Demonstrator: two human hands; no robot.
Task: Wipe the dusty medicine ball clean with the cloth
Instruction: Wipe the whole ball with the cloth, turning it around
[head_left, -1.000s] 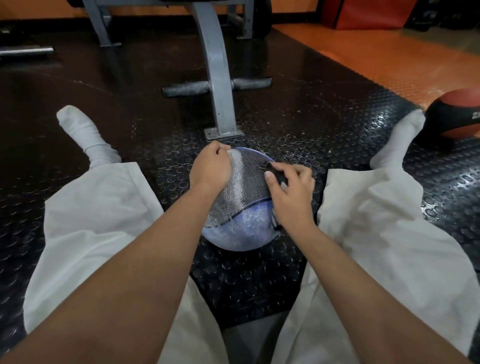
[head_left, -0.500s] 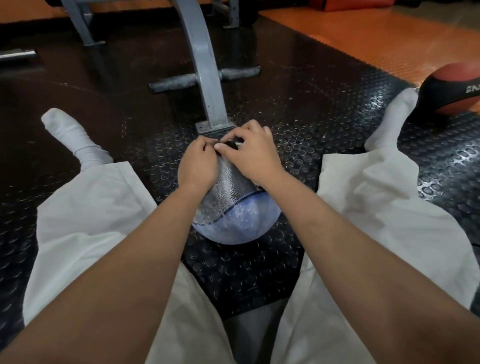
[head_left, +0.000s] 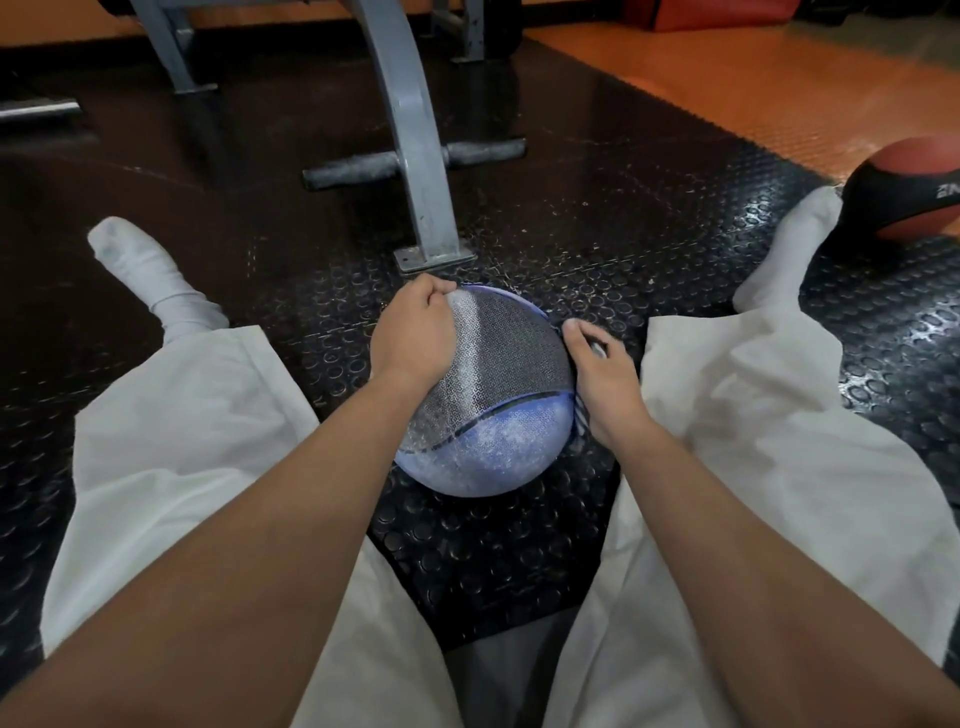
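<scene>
A blue and dark grey medicine ball (head_left: 498, 384) with pale dusty patches sits on the black studded mat between my spread legs. My left hand (head_left: 413, 332) grips its upper left side, fingers curled over the top. On the ball's right side, my right hand (head_left: 602, 379) presses a bunched cloth (head_left: 581, 421) against it. Only a small striped edge of the cloth shows under the fingers.
The grey foot of a gym bench frame (head_left: 415, 156) stands just beyond the ball. A red and black ball (head_left: 904, 192) lies at the far right by my right foot. Orange flooring (head_left: 727, 78) starts beyond the mat. My white-trousered legs flank the ball.
My right hand has swept with the cloth from the ball's top, beside the left hand, down to its right side. The left hand has kept its hold.
</scene>
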